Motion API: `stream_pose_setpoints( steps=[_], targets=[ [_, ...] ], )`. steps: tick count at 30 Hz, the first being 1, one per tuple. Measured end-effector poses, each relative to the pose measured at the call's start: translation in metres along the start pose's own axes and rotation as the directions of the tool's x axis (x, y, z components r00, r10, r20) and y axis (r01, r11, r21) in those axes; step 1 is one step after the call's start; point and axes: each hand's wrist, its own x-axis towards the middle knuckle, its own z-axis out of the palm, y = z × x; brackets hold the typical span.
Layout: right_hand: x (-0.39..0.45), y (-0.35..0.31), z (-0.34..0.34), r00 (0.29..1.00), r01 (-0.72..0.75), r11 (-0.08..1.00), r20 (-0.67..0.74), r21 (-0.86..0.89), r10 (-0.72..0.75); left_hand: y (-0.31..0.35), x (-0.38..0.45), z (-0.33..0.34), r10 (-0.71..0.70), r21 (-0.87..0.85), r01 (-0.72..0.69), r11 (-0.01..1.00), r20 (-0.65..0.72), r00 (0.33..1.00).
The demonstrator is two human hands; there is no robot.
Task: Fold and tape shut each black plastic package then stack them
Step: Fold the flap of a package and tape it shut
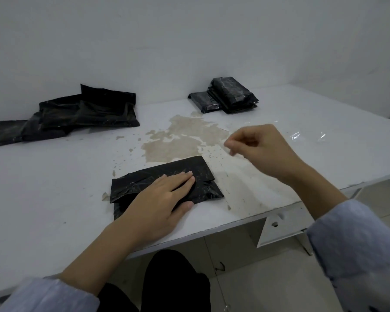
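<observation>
A folded black plastic package (167, 183) lies flat on the white table (54, 188), near its front edge, and serves here as the landmark. The left hand (160, 199) rests on top of the package with its fingers straight and spread flat, pressing the folded flap down; the thumb lies along the package's near edge. Up and to the right of the package, the right hand (259, 147) hovers above the table with its fingers curled, thumb and forefinger pinched together on what looks like a strip of clear tape (231, 152) — the strip is faint and blurred, so its length cannot be told. Just behind the package, the table's white surface is worn away into a large brownish patch (180, 136). Far behind the package to the left sits a loose heap of unfolded black bags (81, 111), spreading to the table's left edge. Far behind it to the right stands a stack of finished packages (229, 95) — tight, glossy bundles, one lying across the others. To the right of the package, well beyond the right hand, a scrap of clear film (306, 135) glints on the table. Both forearms come out of pale blue sleeves (358, 244).
</observation>
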Motion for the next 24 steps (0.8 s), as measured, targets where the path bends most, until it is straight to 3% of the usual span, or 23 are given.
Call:
stream_pose_setpoints(
  steps=[3,7,12,14,16,19,24],
  targets=[
    [0.008,-0.016,-0.005,0.998,-0.064,0.947,0.033,0.315,0.056,-0.001,-0.001,-0.008,-0.019,-0.007,0.019,1.0,-0.021,1.0],
    [0.016,-0.036,0.0,0.987,-0.149,0.737,0.146,0.659,0.069,-0.016,-0.008,-0.019,-0.029,0.034,0.031,0.999,-0.053,0.998],
    [0.027,-0.058,0.021,0.977,-0.196,0.542,0.207,0.817,0.041,-0.042,-0.027,-0.029,-0.033,0.191,0.041,0.981,-0.048,0.998],
    [0.032,-0.062,0.032,0.976,-0.2,0.508,0.214,0.838,0.031,-0.046,-0.032,-0.038,-0.096,0.121,0.096,0.988,-0.009,0.995],
    [0.037,-0.064,0.043,0.975,-0.205,0.497,0.219,0.843,0.03,-0.049,-0.037,-0.046,-0.241,-0.111,0.248,0.962,0.071,0.968],
    [0.043,-0.066,0.057,0.981,-0.178,0.502,0.191,0.846,0.025,-0.053,-0.04,-0.055,-0.387,-0.576,0.426,0.698,0.198,0.901],
    [0.051,-0.069,0.07,0.994,-0.092,0.509,0.111,0.856,-0.006,-0.065,-0.038,-0.057,-0.486,-0.81,0.455,0.371,0.249,0.838]
  ],
)
